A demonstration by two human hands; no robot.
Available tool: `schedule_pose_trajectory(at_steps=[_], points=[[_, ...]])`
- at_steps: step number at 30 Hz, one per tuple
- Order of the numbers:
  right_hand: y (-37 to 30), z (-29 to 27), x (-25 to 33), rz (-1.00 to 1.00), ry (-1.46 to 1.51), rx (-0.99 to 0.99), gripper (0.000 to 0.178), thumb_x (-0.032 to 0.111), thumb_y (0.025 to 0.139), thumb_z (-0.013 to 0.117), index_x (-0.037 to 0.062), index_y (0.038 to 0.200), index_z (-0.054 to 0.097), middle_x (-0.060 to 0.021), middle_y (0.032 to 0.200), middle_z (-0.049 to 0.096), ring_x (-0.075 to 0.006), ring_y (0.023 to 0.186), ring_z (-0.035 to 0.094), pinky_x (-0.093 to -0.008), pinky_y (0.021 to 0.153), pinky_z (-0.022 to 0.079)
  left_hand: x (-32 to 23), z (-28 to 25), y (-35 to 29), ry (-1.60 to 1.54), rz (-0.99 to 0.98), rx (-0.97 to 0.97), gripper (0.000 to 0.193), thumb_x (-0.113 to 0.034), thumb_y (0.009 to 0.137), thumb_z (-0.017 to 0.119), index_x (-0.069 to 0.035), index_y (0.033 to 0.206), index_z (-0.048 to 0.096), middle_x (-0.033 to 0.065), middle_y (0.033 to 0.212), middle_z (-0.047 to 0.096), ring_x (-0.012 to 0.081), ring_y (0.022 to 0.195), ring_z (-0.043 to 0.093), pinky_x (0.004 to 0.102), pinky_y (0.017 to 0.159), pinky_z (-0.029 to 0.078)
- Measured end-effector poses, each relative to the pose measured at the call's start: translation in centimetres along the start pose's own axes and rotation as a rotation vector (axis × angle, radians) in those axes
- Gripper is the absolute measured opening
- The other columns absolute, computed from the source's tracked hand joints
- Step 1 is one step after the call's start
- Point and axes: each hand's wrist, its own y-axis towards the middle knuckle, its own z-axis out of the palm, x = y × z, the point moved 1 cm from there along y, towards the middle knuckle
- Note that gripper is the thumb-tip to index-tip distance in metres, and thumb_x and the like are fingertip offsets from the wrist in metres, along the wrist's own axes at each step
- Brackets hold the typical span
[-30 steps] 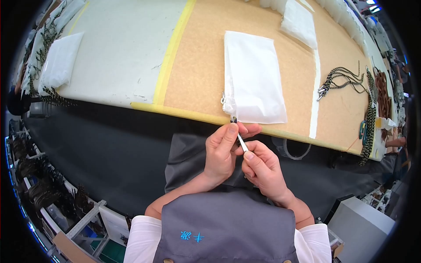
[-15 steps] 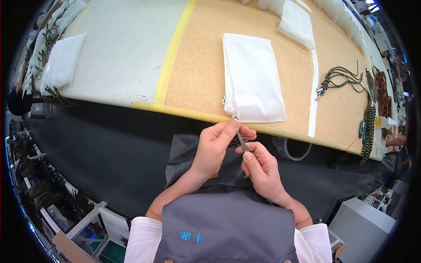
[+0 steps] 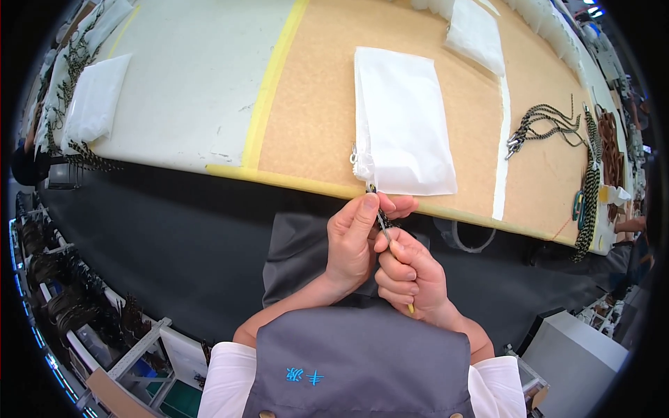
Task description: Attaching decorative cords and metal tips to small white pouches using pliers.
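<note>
A white pouch (image 3: 404, 122) lies flat at the table's front edge, with a small metal clip (image 3: 353, 155) at its lower left. By that corner, my left hand (image 3: 353, 237) pinches a black patterned cord (image 3: 372, 188) between thumb and forefinger; its other fingers stretch out behind. More dark cord shows under those fingers. Lower and to the right, my right hand (image 3: 414, 272) is closed round slim metal tweezers (image 3: 382, 224) with a yellow end (image 3: 411, 308). The tweezers slant up toward the left fingertips, where their tip is hidden.
Another white pouch (image 3: 475, 38) lies farther back, and one (image 3: 97, 97) sits at the left. Patterned cords with metal clips (image 3: 543, 129) rest on the right, near a hanging cord bundle (image 3: 589, 184) and scissors (image 3: 578, 205). A grey cabinet (image 3: 578, 366) stands lower right.
My right hand has rolled and wrapped more fingers round the tweezers, whose yellow end now shows below it. More dark cord shows above the left thumb.
</note>
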Motion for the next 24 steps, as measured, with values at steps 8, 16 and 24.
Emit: schedule_pose_trajectory(at_steps=[8, 16, 24], points=[[1.4, -1.5, -1.3, -0.739, -1.443, -0.343, 0.016, 0.015, 0.105, 0.048, 0.0011, 0.106, 0.055, 0.0039, 0.065, 0.047, -0.0020, 0.053, 0.036, -0.0212, 0.049, 0.029, 0.5, -0.1, 0.1, 0.058, 0.068, 0.010, 0.034, -0.025, 0.109, 0.044, 0.002, 0.102, 0.064, 0.0209, 0.112, 0.070, 0.0294, 0.109, 0.067, 0.0433, 0.099, 0.052], [-0.2, -0.6, 0.6, -0.232, -0.788, -0.152, 0.022, 0.021, 0.107, 0.042, 0.0034, 0.108, 0.054, 0.0039, 0.060, 0.039, -0.0041, 0.044, 0.029, -0.0200, 0.040, 0.025, -1.1, -1.0, -0.3, -0.002, -0.135, 0.026, 0.040, -0.025, 0.109, 0.036, 0.004, 0.111, 0.064, 0.0254, 0.116, 0.068, 0.0335, 0.113, 0.066, 0.0442, 0.103, 0.049], [-0.7, -0.2, 1.1, -0.093, -0.531, -0.163, 0.021, 0.021, 0.107, 0.042, 0.0035, 0.106, 0.054, 0.0045, 0.059, 0.035, -0.0041, 0.043, 0.025, -0.0200, 0.039, 0.024, -1.3, -1.8, -0.5, 0.045, -0.136, 0.192, 0.038, -0.018, 0.106, 0.043, 0.009, 0.129, 0.056, 0.0250, 0.124, 0.064, 0.0344, 0.120, 0.061, 0.0444, 0.104, 0.048]])
